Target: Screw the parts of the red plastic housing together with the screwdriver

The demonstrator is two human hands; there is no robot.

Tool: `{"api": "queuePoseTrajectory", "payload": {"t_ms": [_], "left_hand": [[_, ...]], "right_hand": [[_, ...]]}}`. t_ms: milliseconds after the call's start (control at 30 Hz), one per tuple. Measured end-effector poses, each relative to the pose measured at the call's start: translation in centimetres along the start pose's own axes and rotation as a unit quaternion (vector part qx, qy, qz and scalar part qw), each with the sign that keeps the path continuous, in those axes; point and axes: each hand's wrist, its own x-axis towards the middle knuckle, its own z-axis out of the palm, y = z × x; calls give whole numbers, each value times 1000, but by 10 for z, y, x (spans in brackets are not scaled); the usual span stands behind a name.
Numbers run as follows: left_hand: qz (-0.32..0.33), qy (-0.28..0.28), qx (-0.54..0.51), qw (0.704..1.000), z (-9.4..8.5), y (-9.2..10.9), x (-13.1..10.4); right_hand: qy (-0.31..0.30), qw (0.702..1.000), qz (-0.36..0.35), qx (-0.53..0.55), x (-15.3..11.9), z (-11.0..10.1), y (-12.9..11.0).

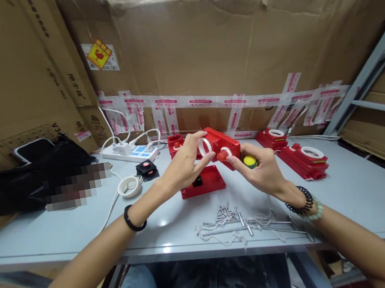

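Above the middle of the table I hold a red box-shaped housing (228,145) with white rings on its face. My left hand (190,159) grips its left end, fingers and thumb around a white ring. The thumb of my right hand (261,166) presses by the smaller white ring, fingers curled behind the housing. Within that hand shows the rounded end of a yellow and green object (250,161); the rest of it is hidden. Below lies an open red base (208,181) with a small black part inside. Small metal screws (226,213) lie loose nearer to me.
Metal rods (223,231) with white cords lie at the front edge. Two red units (305,161) stand right; another red unit (176,143) is behind my left hand. At left are a power strip (130,151), black parts (147,170), a white ring (129,187) and a black bag (27,178).
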Motion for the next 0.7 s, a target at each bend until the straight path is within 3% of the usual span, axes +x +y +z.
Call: {"api": "queuePoseTrajectory", "payload": {"t_ms": [100, 200, 400, 567, 700], "left_hand": [[10, 48, 12, 999, 9, 1, 4], [46, 83, 16, 995, 8, -3, 5], [232, 83, 49, 968, 3, -4, 2], [291, 81, 57, 952, 5, 0, 1], [312, 99, 68, 942, 6, 1, 2]], "right_hand": [[16, 1000, 0, -1, -3, 0, 0], [-21, 996, 56, 65, 0, -5, 2], [-136, 943, 199, 230, 11, -18, 5], [-243, 896, 219, 300, 13, -23, 11], [-276, 881, 203, 326, 11, -24, 13]]}}
